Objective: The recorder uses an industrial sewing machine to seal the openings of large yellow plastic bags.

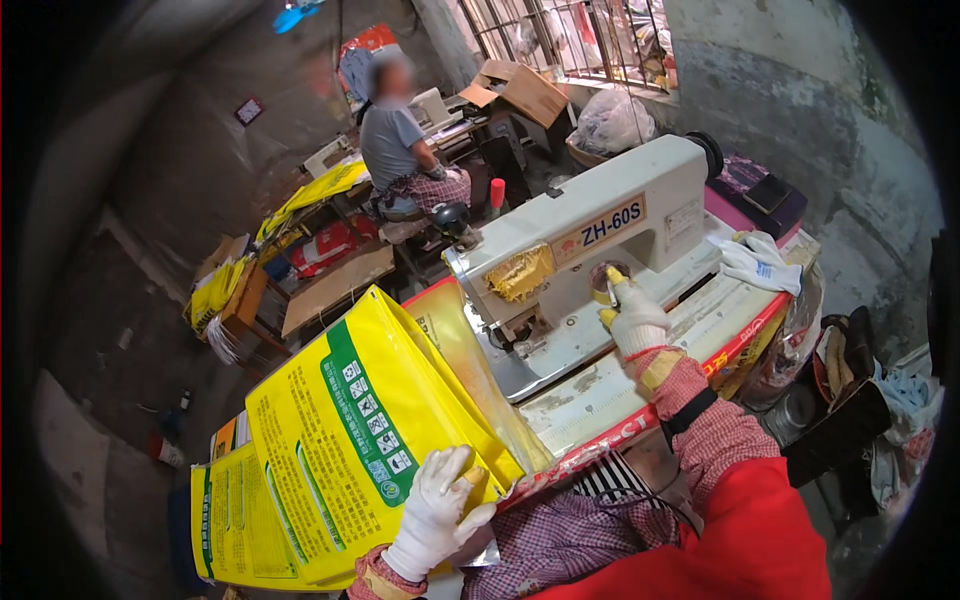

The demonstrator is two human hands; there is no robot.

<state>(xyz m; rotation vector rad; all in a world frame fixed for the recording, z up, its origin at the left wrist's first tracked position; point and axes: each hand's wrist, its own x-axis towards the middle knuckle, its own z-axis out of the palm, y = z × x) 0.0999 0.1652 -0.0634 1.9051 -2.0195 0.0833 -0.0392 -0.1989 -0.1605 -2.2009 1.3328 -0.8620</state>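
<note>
My left hand (pixel 440 510), in a white glove, lies on the lower right corner of a stack of yellow printed bags (pixel 330 450) with a green band. Its fingers are apart, and the thumb points right. My right hand (pixel 637 322), gloved with yellow fingertips, reaches over the sewing machine's bed to a small roll of tape (pixel 608 277) against the machine body. Index finger and thumb are at the roll; part of it is hidden behind them. The large pale sewing machine (pixel 590 215) has a worn yellow patch on its head, above the needle area.
A white glove (pixel 760 262) lies at the table's right end, near a purple box (pixel 757 200). Behind the machine, another person (pixel 400 150) sits at a bench with yellow bags (pixel 315 195). A dark bin (pixel 835 425) with clutter stands at right.
</note>
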